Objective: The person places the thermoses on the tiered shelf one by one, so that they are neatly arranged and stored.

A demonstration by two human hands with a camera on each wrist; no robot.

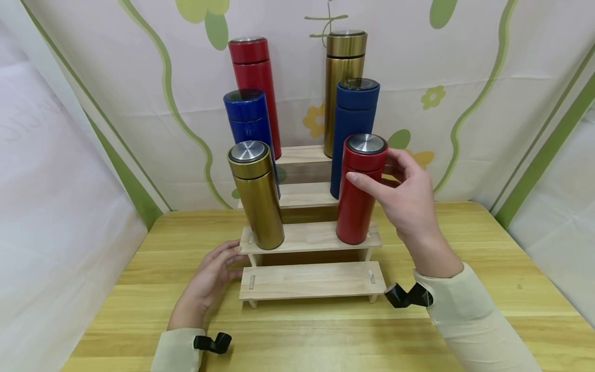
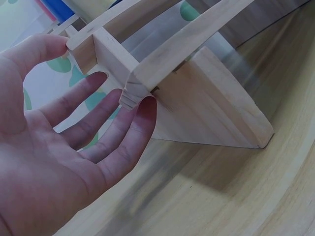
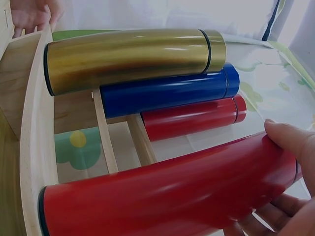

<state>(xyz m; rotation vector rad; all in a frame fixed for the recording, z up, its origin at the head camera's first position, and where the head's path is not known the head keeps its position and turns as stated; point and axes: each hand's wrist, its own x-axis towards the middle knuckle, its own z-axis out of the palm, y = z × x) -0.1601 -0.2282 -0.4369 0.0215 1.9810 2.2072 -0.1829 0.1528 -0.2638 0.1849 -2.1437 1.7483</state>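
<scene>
My right hand (image 1: 411, 199) grips a red thermos (image 1: 357, 206) near its top, thumb in front and fingers round the far side. That thermos stands upright at the right end of the second step from the bottom of a wooden tiered stand (image 1: 311, 281); its base is right at the board in the right wrist view. My left hand (image 1: 215, 276) is at the stand's left side, thumb tip at a board's corner (image 2: 74, 45) and loosely extended fingers touching the lower board's end. A gold thermos (image 1: 260, 212) stands on the same step, at the left.
On the step behind stand a shiny blue thermos (image 1: 251, 116) and a matte blue thermos (image 1: 355, 113). The top step bears a taller red thermos (image 1: 255, 72) and a taller gold thermos (image 1: 344, 67). A patterned cloth (image 1: 288, 67) hangs behind the wooden table (image 1: 316, 336).
</scene>
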